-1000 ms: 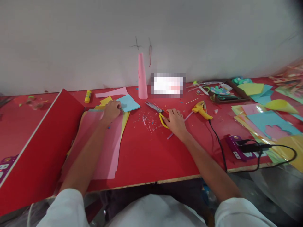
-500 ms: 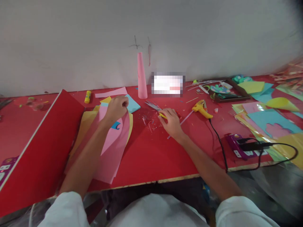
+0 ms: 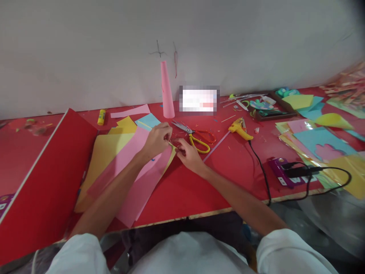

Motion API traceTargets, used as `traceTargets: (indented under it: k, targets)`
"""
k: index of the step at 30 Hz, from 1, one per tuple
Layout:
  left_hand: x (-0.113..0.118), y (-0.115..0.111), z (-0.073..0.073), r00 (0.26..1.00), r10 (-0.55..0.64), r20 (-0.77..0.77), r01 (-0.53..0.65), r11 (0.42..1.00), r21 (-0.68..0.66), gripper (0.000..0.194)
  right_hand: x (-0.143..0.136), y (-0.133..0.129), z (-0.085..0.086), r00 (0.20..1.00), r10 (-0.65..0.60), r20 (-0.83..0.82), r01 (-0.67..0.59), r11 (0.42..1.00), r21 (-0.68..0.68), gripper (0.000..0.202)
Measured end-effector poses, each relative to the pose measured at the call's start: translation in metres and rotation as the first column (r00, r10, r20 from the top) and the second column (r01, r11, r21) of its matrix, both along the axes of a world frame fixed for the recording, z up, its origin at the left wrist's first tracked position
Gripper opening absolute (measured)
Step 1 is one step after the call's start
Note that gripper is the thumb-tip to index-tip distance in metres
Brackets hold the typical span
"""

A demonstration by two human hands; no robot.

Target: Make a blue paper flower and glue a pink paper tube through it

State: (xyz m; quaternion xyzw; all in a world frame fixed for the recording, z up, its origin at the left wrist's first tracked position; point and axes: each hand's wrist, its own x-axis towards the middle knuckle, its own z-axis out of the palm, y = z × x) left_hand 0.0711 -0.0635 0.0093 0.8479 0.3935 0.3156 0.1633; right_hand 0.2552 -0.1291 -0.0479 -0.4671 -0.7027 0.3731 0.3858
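My left hand [image 3: 159,140] is closed over the pink paper sheets [image 3: 142,182], pinching a thin pale yellow strip [image 3: 144,125] that sticks out to its upper left. Close beside it, my right hand [image 3: 188,156] has its thumb and fingers pinched at the strip's other end; the fingertips partly hide it. Scissors [image 3: 199,141] with one red and one yellow handle lie just beyond my right hand, free of it. Under the pink sheets are yellow sheets [image 3: 110,146], and a light blue piece [image 3: 151,120] lies at their far end.
A pink paper cone [image 3: 167,91] stands near the wall. To the right are a yellow glue gun [image 3: 241,129] with a black cord, a purple power strip [image 3: 281,173] and a brown tray [image 3: 285,115]. A glue stick [image 3: 101,117] stands behind a raised red board [image 3: 54,179] at left.
My right hand has come away from the scissors' handles and moved left to meet my left hand. My left hand has shifted right and lower, and the thin strip now shows between them.
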Motion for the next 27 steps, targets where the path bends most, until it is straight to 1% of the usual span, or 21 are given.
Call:
traceTargets:
  k: [4,7,11,14,17,19,21,25,27]
  targets:
    - [-0.006,0.005,-0.002,0.997,0.032,0.068,-0.03,0.999,-0.03,0.029,0.001,0.0,0.0,1.0,-0.002,-0.009,0.002,1.0,-0.016,0.037]
    - [-0.009,0.008,-0.003,0.991,0.04,0.128,-0.035,0.999,-0.04,0.029,0.001,-0.001,0.0,0.999,-0.043,0.008,0.043,0.998,-0.043,0.038]
    - [-0.013,0.012,-0.002,0.983,0.056,0.177,-0.056,0.998,-0.007,0.028,0.002,0.0,-0.001,0.996,-0.076,0.044,0.079,0.995,-0.067,0.041]
    - [-0.018,0.014,-0.002,0.978,0.119,0.17,-0.123,0.992,0.011,0.027,0.003,-0.001,0.0,0.994,-0.087,0.069,0.089,0.996,-0.028,0.036]
    - [-0.02,0.016,-0.003,0.974,0.17,0.151,-0.17,0.985,-0.012,0.026,0.003,-0.005,0.003,0.995,-0.082,0.047,0.079,0.994,0.069,0.023]
    - [-0.018,0.014,-0.005,0.975,0.165,0.151,-0.165,0.986,-0.017,0.025,0.002,-0.009,0.004,0.997,-0.055,0.045,0.049,0.993,0.111,0.026]
    - [-0.014,0.012,-0.007,0.978,0.144,0.149,-0.145,0.989,-0.002,0.024,0.0,-0.011,0.003,0.996,-0.039,0.082,0.029,0.992,0.124,0.03]
    - [-0.005,0.005,-0.006,0.987,0.112,0.114,-0.114,0.993,0.01,0.026,-0.004,-0.011,-0.002,0.975,-0.051,0.216,0.025,0.992,0.122,0.026]
    - [-0.002,0.002,-0.005,0.99,0.096,0.101,-0.098,0.995,0.015,0.028,-0.004,-0.01,-0.003,0.969,-0.05,0.241,0.021,0.992,0.122,0.025]
